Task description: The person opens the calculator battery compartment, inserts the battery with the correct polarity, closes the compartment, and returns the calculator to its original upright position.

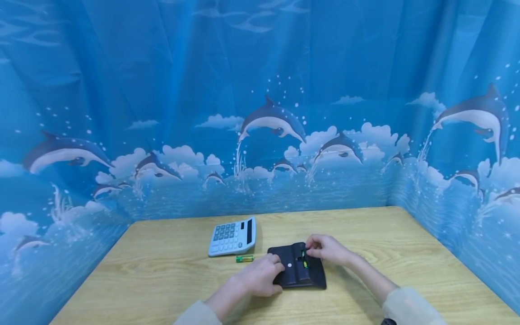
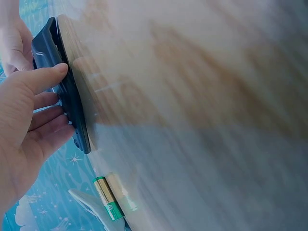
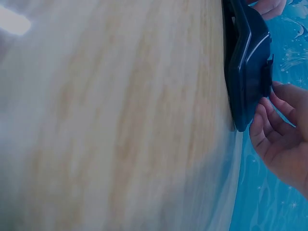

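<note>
1. Head: black device [image 1: 290, 276] on table [image 1: 170, 275], batt [image 1: 305, 265] in its open slot [image 1: 301, 259].
2. L hand [image 1: 263, 274] grips device's left side btwn thumb & fingers.
3. R hand [image 1: 328, 249] at slot's far end, fingers bent; can't tell if pinching.
4. 2nd batt [image 1: 244, 259] loose nr calc [image 1: 230, 238].

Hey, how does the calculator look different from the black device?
The calculator is pale, whereas the black device is dark. The calculator shows rows of keys; the black device shows an open slot with a green battery. The calculator lies untouched, while the left hand and right hand are at the black device. Both are on the table.
</note>
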